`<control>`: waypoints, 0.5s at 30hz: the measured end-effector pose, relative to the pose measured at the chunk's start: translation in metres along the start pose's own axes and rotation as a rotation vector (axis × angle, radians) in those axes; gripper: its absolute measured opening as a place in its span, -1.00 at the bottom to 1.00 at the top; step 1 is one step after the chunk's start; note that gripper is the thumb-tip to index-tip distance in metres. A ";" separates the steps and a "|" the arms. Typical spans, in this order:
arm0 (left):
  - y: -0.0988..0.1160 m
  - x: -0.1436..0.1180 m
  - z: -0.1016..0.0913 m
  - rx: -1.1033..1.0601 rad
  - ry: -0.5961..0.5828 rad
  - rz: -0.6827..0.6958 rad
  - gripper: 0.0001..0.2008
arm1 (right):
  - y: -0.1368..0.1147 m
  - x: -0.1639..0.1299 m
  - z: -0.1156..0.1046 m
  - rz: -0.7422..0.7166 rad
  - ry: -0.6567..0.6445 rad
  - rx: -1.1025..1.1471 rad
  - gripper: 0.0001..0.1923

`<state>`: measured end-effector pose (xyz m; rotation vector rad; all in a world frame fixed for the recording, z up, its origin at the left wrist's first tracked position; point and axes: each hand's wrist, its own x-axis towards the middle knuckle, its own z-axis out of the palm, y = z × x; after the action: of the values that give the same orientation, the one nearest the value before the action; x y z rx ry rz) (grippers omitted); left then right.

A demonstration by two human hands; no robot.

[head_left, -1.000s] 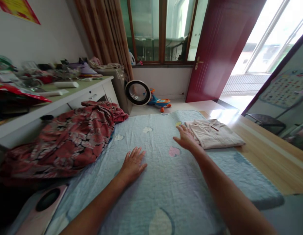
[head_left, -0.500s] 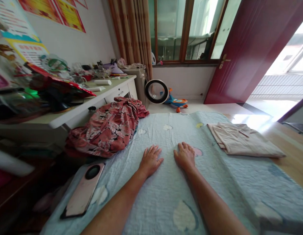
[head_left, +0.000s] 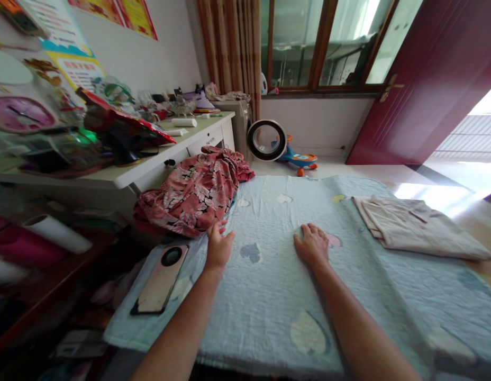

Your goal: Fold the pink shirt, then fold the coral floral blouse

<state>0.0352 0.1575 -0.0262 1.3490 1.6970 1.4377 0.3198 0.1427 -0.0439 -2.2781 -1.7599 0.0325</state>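
Note:
My left hand (head_left: 219, 246) is at the near edge of a bunched red floral cloth (head_left: 198, 185), its thumb held apart and its fingertips at the fabric. Whether it touches the cloth I cannot tell. On the pale blue heart-patterned blanket (head_left: 269, 296), my right hand (head_left: 312, 244) lies flat, fingers stretched forward, beside a pink heart. A phone (head_left: 160, 280) rests face down on the blanket's left part, left of my left forearm. Over on the right lies a folded beige garment (head_left: 418, 227).
A cluttered white desk (head_left: 122, 180) runs along the left wall, with shelves below holding a white roll (head_left: 57, 233). Beyond the blanket stand a round white-and-black object (head_left: 285, 140) and a blue-and-orange ride-on toy (head_left: 301, 159). A dark red door (head_left: 408, 90) stands open at right.
My left hand has moved left from the middle of the blanket to the floral cloth, uncovering a grey heart. My right hand stays flat on the blanket. The view has shifted left.

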 end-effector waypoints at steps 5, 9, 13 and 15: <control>-0.013 -0.018 -0.024 -0.008 0.288 -0.004 -0.50 | 0.000 0.000 0.000 -0.002 -0.003 -0.003 -0.53; -0.019 -0.013 -0.034 -0.030 0.419 0.006 -0.42 | 0.001 0.001 0.001 0.004 -0.007 -0.006 -0.52; -0.022 -0.005 -0.036 -0.149 0.383 0.046 -0.44 | 0.001 0.001 0.000 -0.005 -0.003 -0.004 -0.51; -0.022 -0.005 -0.034 -0.185 0.329 0.074 -0.47 | 0.001 0.001 0.000 0.001 -0.007 -0.001 -0.51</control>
<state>-0.0002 0.1409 -0.0378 1.1332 1.6720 1.8938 0.3207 0.1432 -0.0443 -2.2824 -1.7627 0.0396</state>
